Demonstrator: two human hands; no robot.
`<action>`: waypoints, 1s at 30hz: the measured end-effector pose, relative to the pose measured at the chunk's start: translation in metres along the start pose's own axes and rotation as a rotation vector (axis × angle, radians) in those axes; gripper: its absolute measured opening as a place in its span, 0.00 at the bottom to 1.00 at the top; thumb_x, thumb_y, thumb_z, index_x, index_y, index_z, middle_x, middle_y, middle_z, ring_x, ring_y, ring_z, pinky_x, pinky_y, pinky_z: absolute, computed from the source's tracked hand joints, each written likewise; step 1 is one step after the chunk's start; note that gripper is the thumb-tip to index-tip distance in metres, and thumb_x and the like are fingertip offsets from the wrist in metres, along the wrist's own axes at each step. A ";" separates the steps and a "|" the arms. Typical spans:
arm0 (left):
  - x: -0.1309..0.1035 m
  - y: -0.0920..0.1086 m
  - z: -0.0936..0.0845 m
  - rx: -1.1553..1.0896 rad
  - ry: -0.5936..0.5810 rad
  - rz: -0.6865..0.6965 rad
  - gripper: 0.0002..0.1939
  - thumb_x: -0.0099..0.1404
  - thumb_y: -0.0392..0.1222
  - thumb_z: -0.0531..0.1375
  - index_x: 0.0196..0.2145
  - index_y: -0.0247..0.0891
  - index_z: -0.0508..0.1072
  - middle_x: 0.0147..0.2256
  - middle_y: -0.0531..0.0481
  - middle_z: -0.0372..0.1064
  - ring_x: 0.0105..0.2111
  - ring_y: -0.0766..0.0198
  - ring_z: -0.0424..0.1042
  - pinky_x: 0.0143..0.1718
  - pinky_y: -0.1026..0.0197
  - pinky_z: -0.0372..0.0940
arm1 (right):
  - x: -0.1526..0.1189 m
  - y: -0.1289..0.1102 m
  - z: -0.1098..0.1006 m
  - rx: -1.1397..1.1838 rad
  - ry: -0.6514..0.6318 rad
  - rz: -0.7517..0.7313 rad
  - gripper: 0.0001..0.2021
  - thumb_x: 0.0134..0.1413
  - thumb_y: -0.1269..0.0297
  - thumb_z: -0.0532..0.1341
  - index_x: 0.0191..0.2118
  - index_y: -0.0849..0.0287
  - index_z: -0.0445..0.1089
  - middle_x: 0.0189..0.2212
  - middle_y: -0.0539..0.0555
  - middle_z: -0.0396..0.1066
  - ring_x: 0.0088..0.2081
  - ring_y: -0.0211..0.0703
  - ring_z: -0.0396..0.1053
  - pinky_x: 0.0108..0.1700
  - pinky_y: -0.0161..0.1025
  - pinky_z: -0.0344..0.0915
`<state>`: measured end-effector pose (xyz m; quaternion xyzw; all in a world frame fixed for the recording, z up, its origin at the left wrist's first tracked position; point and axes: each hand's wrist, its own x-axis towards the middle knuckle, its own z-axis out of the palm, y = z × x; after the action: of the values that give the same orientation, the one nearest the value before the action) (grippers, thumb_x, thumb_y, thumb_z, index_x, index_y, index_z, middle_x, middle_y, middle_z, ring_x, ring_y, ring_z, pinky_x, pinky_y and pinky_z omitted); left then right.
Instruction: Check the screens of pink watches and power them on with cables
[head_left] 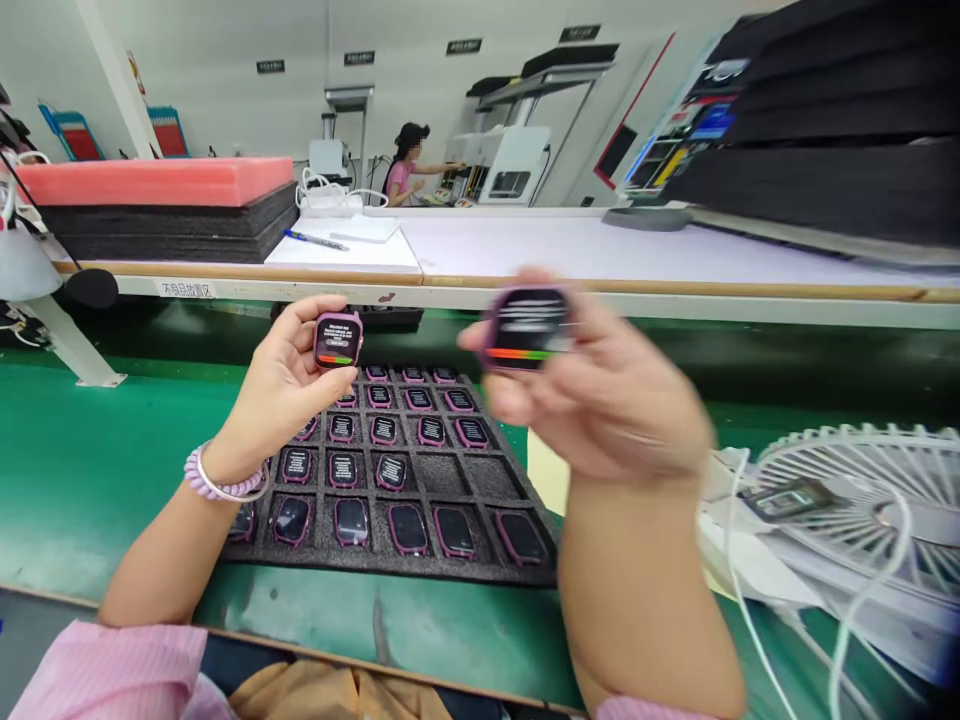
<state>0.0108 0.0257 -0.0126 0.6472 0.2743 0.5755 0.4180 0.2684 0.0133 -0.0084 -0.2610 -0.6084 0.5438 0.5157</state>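
My left hand (pixel 289 365) holds a smartwatch (pixel 338 342) with a pinkish-purple case, its lit screen facing me with white text and a coloured bar. Smeared by motion, my right hand (pixel 607 390) grips a second smartwatch (pixel 528 328), also lit, with a red-to-green bar low on its screen. Beneath both hands lies a black foam tray (pixel 484 545) divided into square pockets. Several similar watches sit in them; the front row's screens (pixel 407 528) look dark, while those farther back show text. Two pockets on the right, in the second row from the front, hold no watch.
A white fan (pixel 862 490) lies at right with a small device (pixel 791 498) on it and white cables nearby. Across the back runs a shelf (pixel 480 245) with pink foam (pixel 157 182), a pen (pixel 315 240) and stacked black foam (pixel 832 150). A co-worker (pixel 405 170) sits beyond.
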 end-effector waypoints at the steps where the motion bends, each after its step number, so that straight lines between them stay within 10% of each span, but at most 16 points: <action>1: 0.002 -0.005 0.001 -0.003 0.004 -0.016 0.29 0.57 0.32 0.69 0.54 0.39 0.67 0.42 0.50 0.72 0.33 0.71 0.73 0.33 0.70 0.74 | 0.006 0.004 0.003 0.049 -0.022 0.005 0.27 0.57 0.61 0.73 0.61 0.46 0.69 0.51 0.54 0.75 0.36 0.43 0.76 0.39 0.43 0.75; 30: 0.002 -0.015 0.006 -0.064 -0.064 -0.158 0.26 0.62 0.37 0.64 0.57 0.37 0.65 0.44 0.48 0.76 0.30 0.67 0.80 0.37 0.64 0.79 | 0.033 0.040 0.027 0.254 -0.093 0.057 0.25 0.49 0.70 0.72 0.53 0.56 0.67 0.41 0.50 0.75 0.30 0.35 0.74 0.36 0.34 0.73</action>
<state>0.0190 0.0336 -0.0240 0.6278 0.2924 0.5282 0.4912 0.2232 0.0424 -0.0313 -0.1853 -0.5502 0.6424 0.5002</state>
